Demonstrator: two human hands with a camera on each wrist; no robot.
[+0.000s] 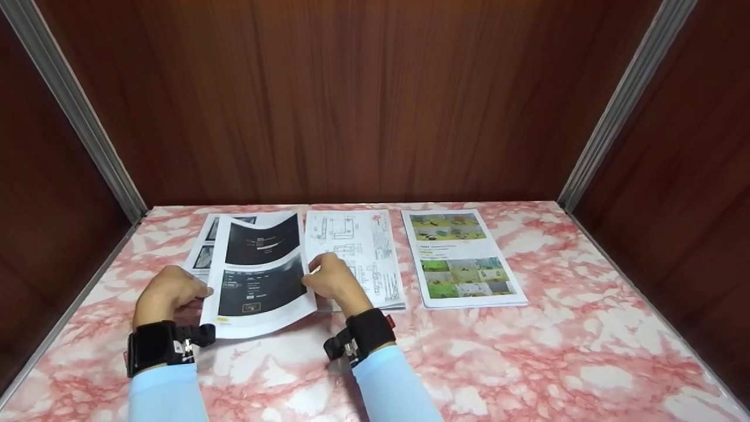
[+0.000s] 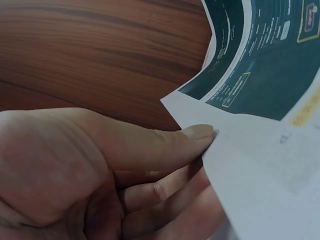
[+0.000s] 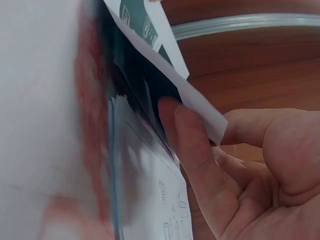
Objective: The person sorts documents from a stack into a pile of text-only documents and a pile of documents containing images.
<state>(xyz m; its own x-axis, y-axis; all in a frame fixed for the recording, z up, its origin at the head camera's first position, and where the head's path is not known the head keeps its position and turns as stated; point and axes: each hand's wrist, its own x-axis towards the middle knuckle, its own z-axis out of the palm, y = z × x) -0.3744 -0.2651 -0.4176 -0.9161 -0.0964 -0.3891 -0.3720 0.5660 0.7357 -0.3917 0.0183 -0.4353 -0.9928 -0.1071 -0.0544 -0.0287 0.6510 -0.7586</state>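
Both hands hold a printed sheet (image 1: pixel 262 275) with two dark panels, raised and curved above the table. My left hand (image 1: pixel 171 290) pinches its left edge; in the left wrist view the thumb (image 2: pixel 170 145) lies on top of the paper and the fingers curl beneath. On the opposite edge, my right hand (image 1: pixel 335 278) pinches the sheet between thumb and fingers (image 3: pixel 192 145). Partly covered behind it lies a paper with dark pictures (image 1: pixel 205 258). A stack of technical drawings (image 1: pixel 357 234) lies beside the sheet, near the right hand.
Farther right lies another stack of pages (image 1: pixel 463 258) with colourful pictures. The papers rest on a pink and white marbled table (image 1: pixel 515 363). Brown wood-grain panels (image 1: pixel 351 105) with metal corner strips enclose the table's back and sides.
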